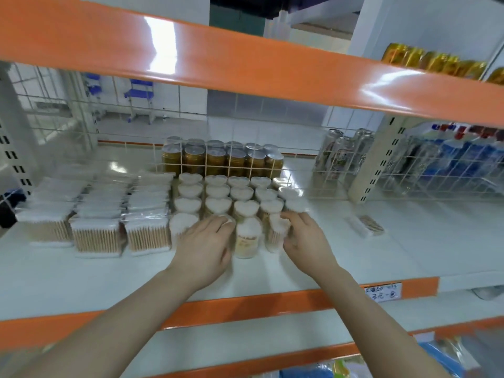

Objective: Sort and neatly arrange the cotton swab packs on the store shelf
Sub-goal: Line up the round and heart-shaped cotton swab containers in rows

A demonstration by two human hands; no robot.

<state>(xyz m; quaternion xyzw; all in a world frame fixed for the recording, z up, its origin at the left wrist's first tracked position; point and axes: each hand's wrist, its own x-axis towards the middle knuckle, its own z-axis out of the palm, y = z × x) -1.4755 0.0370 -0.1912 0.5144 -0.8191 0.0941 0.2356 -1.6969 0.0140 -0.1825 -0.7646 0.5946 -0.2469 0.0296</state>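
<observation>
Shelf: a white board (354, 241) with an orange front edge is seen across the middle of the frame, below a second orange beam at the top.
Flat packs: three rows of clear-wrapped cotton swab packs (95, 236) with wooden sticks are stood at the left of the frame, touching one another side by side.
Jars: a block of clear round jars (218, 192) filled with white swabs is set just right of the flat packs, at the centre of the frame, in about five columns.
Left hand: the left hand (203, 241) is laid over a front jar of the block, its fingers curled round the jar's top and side; the jar itself is mostly hidden beneath it.
Middle jar: one labelled jar (246, 238) is stood upright at the front, between the two hands.
Right hand: the right hand (305, 238) is closed on a front jar (276, 233) at the right of the block, thumb and fingers wrapped round its side.
Loose pack: a small pack with wooden sticks (365, 225) is laid flat on the board, well apart, right of the hands.
Price tag: a white label (383, 291) is fixed to the orange front edge at lower right.
Back row: brown jars with silver lids (221, 158) are seen behind the wire grid, beyond the swab jars.
</observation>
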